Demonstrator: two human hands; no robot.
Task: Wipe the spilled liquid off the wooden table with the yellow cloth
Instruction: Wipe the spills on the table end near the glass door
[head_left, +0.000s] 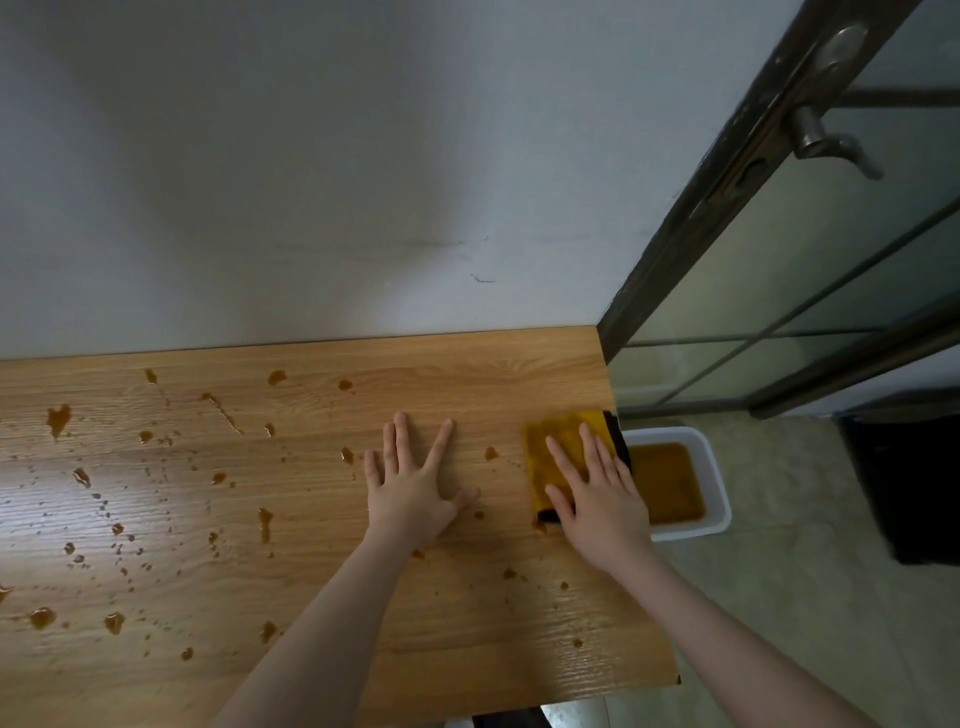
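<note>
Two flat hands, right hand (602, 499) pressing yellow cloth (558, 452) at wooden table (467, 623) edge, left hand (410, 483) seemingly released, spilled liquid (57, 418) leftward

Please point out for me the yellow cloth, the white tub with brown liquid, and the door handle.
yellow cloth (561, 441): head view, on its bare yellow upper part, above the right hand's fingers.
white tub (719, 486): head view, on its right rim.
door handle (836, 148): head view, on the metal lever.

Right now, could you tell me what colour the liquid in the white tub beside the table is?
Amber-brown, like the spilled drops, seen in the head view: liquid in the white tub.
</note>
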